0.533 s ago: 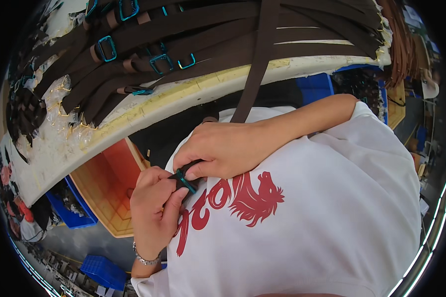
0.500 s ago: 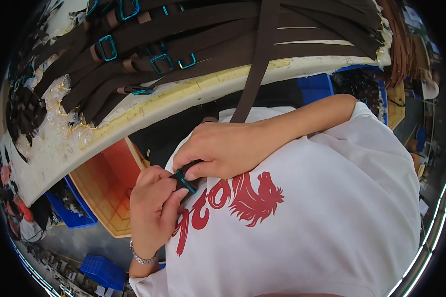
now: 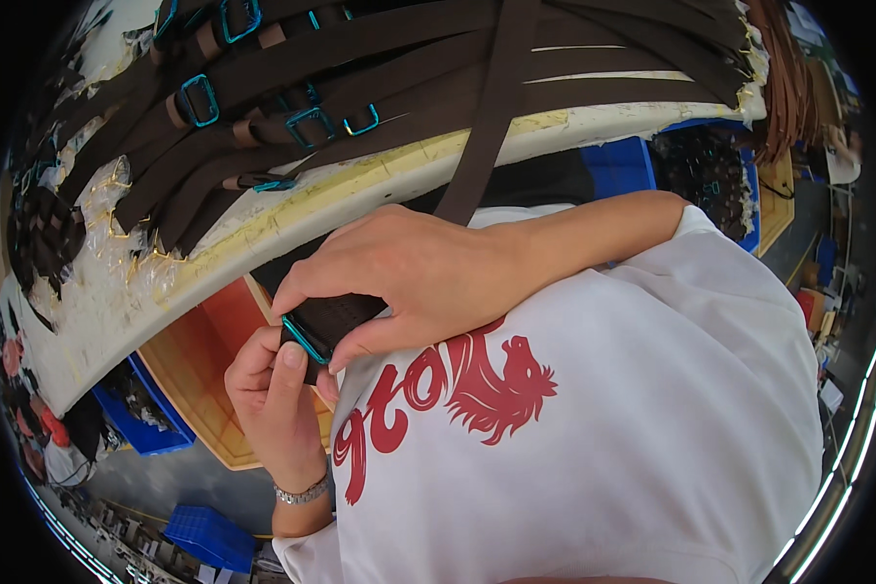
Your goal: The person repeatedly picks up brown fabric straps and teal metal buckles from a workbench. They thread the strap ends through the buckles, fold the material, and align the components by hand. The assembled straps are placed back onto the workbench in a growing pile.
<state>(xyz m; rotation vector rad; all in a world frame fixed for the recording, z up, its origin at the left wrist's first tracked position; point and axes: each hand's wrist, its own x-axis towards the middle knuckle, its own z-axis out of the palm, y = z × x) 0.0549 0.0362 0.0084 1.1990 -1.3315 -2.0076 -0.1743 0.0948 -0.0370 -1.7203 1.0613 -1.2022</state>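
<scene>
A teal metal buckle (image 3: 307,339) sits on a dark brown strap (image 3: 337,319) in front of my chest. My left hand (image 3: 274,394) is closed on the strap just below the buckle, thumb pressed on top. My right hand (image 3: 428,277) arches over the strap, its fingertips gripping the buckle's far end and its thumb at the near end. A long dark brown strap (image 3: 487,146) hangs over the table edge and passes behind my right hand. How it joins the buckled piece is hidden.
More dark brown straps with teal buckles (image 3: 200,100) lie across the white table (image 3: 292,216). Under its edge stand an orange-lined wooden box (image 3: 226,428) and a blue bin (image 3: 618,167). A blue crate (image 3: 209,537) rests on the floor at lower left.
Both hands have shifted left with the buckle. My right hand has opened wider and now spans the buckle, and more of the flat strap shows. The hanging strap has swung left.
</scene>
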